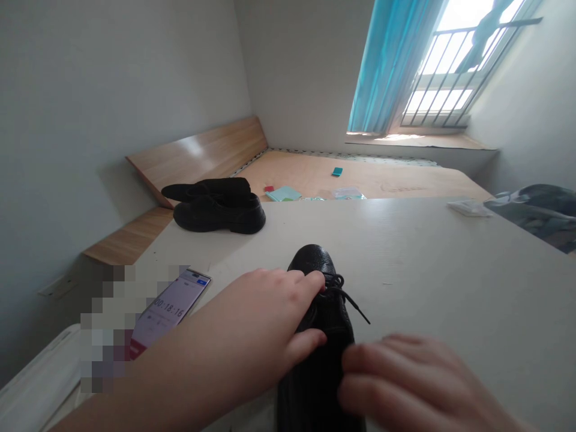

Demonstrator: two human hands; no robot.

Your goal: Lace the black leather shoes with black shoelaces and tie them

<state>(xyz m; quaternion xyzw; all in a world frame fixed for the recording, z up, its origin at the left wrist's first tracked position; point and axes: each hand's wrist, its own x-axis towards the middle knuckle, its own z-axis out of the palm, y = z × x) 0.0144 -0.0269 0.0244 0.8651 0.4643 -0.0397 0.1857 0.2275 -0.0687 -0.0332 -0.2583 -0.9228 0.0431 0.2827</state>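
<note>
Low in the middle of the frame, a black shoe (317,336) stands on the pale table (450,270), toe pointing away. From the lower left, the left hand (265,324) lies over the shoe's top, fingers curled at the laces (346,294), thumb pressed on the tongue; whether it pinches a lace I cannot tell. At the lower right, the right hand (405,384) is blurred, fingers loosely bent just beside the shoe, holding nothing visible. A phone (173,309) lies at centre left. Two more black shoes (218,207) sit at the table's far left edge
</note>
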